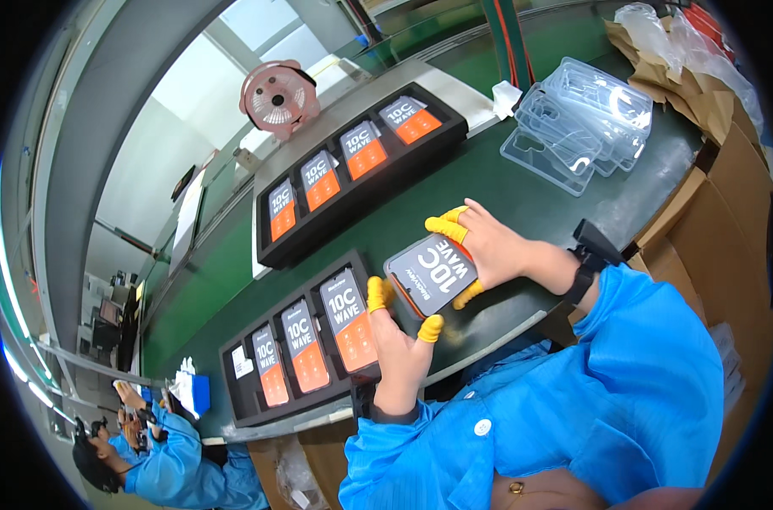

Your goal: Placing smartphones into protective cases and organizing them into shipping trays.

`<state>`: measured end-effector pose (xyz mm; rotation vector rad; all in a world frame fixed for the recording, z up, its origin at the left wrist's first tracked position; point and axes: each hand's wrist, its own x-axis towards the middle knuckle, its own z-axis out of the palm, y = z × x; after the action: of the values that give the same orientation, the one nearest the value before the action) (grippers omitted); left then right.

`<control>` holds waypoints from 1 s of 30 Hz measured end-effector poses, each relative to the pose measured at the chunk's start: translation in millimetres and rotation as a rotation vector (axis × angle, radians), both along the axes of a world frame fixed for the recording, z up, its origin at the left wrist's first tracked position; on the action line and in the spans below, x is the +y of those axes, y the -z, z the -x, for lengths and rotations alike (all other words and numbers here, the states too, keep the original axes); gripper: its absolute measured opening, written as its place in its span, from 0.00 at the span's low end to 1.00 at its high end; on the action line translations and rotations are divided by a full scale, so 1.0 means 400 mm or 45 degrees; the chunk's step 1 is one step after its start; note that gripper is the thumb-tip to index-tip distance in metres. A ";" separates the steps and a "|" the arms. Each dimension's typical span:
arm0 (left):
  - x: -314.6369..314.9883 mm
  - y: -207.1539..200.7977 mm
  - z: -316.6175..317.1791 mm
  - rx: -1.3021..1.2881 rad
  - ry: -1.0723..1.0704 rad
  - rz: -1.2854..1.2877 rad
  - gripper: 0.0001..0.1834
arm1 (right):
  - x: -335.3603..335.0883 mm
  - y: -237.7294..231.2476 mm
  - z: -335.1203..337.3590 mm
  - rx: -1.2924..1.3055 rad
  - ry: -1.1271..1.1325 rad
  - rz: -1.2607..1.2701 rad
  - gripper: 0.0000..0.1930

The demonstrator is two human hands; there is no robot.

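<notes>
Phone: a phone (pixel 431 274) with a printed film on its screen is held between both hands just above the green tabletop (pixel 505 204), screen up, turned slantwise.
Left hand: the left hand (pixel 399 340) grips the phone's near edge, yellow cots on thumb and forefinger pinching it.
Right hand: the right hand (pixel 488 246) cups the far end of the phone from beneath, its yellow-tipped fingers (pixel 446 225) curled around the edge; a black wristband sits on that wrist.
Near tray: a black tray (pixel 242 399), just left of the left hand, carries three phones with the same orange-and-grey film.
Far tray: a second black tray (pixel 450 127) lies further back with four such phones in a row.
Cases: a loose stack of clear cases (pixel 582 123) lies at the tabletop's right end, well apart from the hands.
Fan: a small pink fan (pixel 278 99) stands behind the far tray.
Boxes: cardboard boxes (pixel 727 212) stand to the right of the tabletop.
Co-worker: a person in a blue coat (pixel 182 472) sits at lower left.
</notes>
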<state>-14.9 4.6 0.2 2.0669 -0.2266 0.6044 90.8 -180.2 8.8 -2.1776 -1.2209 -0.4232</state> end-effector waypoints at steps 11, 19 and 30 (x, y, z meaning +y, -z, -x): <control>-0.072 -0.035 -0.017 0.228 -0.045 0.012 0.16 | -0.006 0.023 0.018 -0.297 0.203 -0.246 0.51; -0.082 -0.074 0.028 0.159 -0.212 0.087 0.31 | 0.063 0.056 -0.029 0.056 -0.013 -0.517 0.46; -0.093 -0.133 0.037 0.487 -0.378 -0.324 0.36 | 0.039 0.051 -0.009 0.028 0.103 -0.567 0.34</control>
<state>-29.7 -32.7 53.5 2.4382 0.2411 0.3541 94.4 -164.4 -11.6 -1.8440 -0.9230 -0.6367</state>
